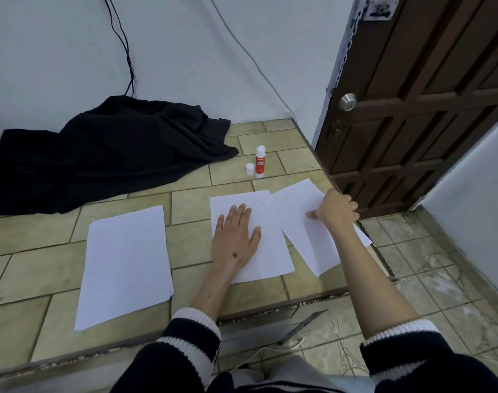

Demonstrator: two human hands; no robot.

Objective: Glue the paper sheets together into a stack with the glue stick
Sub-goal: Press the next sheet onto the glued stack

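Observation:
A white paper sheet (273, 251) lies in the middle of the tiled surface, and my left hand (235, 236) presses flat on it with straight fingers. Beside it, my right hand (337, 209) pinches a second white sheet (304, 231) that is tilted and overlaps the first sheet's right edge; part of it hangs past the surface's right edge. A small pile of white sheets (126, 265) lies to the left. The red and white glue stick (260, 161) stands upright behind the sheets, uncapped, with its white cap (250, 168) beside it.
A black cloth (106, 148) is heaped at the back left against the wall, with cables hanging above it. A brown door (418, 109) stands to the right. The tiled surface (38, 251) ends at the right and front edges, with the floor below.

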